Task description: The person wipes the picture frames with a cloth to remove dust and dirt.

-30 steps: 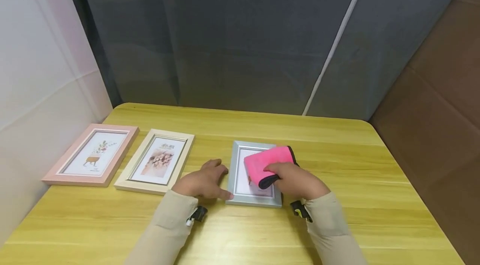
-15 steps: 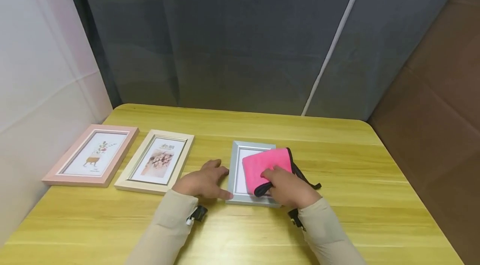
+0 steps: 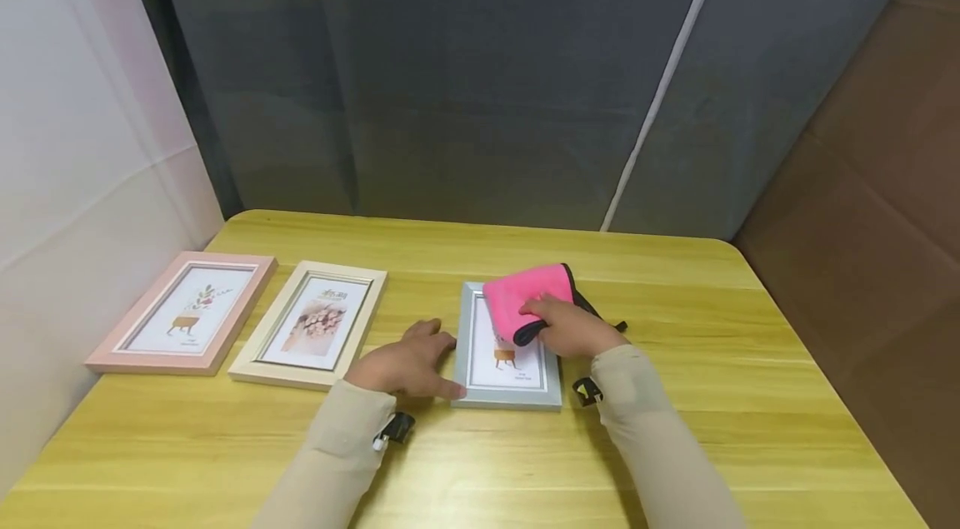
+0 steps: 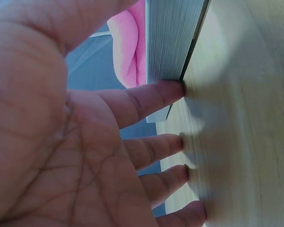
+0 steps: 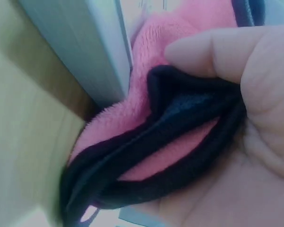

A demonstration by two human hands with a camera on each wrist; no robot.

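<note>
A light-blue picture frame (image 3: pixel 551 391) lies flat on the table, face up, its picture partly covered by a folded pink cloth (image 3: pixel 517 296) with black edging. My right hand (image 3: pixel 573 327) grips this cloth over the frame's upper right part; in the right wrist view the thumb (image 5: pixel 194 54) lies on top of the folded layers (image 5: pixel 165 165). Against the frame's left side rests my left hand (image 3: pixel 408 362), thumb at the lower left corner. Seen from the left wrist, the index finger (image 4: pixel 146 99) touches the frame's edge (image 4: pixel 173 38), and the other fingers stretch down to the table.
Left of my hands lie a cream picture frame (image 3: pixel 247 368) with a flower print and a pink picture frame (image 3: pixel 157 360) with a plant drawing. The wooden table (image 3: pixel 480 471) meets a grey curtain (image 3: pixel 465 96) behind, a white sheet at left and a brown one at right.
My right hand first drew the cloth down the blue frame, then moved it up towards the far edge, exposing the lower part of the picture. The left hand stayed in place.
</note>
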